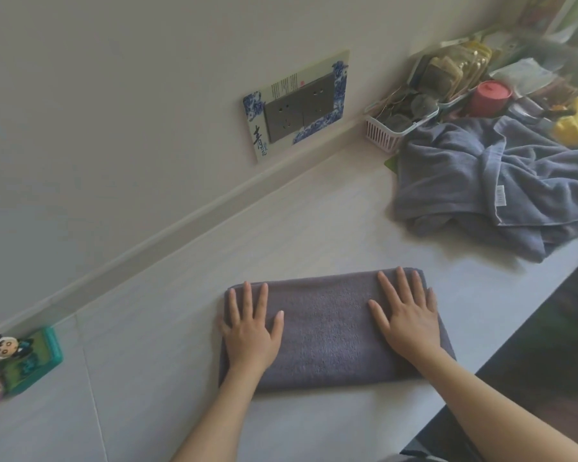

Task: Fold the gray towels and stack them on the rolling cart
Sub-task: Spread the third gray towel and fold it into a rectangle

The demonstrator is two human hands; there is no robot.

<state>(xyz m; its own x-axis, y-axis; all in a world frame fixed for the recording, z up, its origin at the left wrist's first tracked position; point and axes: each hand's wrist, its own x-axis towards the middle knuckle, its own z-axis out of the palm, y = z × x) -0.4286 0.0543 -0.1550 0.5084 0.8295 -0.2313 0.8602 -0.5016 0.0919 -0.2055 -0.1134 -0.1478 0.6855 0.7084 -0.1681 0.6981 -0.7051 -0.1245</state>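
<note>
Both our forearms reach in from 6 o'clock; left hand (251,331) and right hand (406,315) lie flat, fingers straight, pressing the folded gray towel (327,331) on the white counter (181,295). Unfolded towels (481,181) heaped at 2 o'clock, touching a pink basket (381,133). Wall socket (297,108) at 12. Panda figurine (0,348) at 9

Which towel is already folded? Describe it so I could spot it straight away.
Start at the white countertop below the blue-patterned wall socket plate. The folded dark gray towel lies near its front edge, under both flat hands, left and right. Unlike the crumpled blue-gray towel heap further right, it is a neat, smooth rectangle.
</note>
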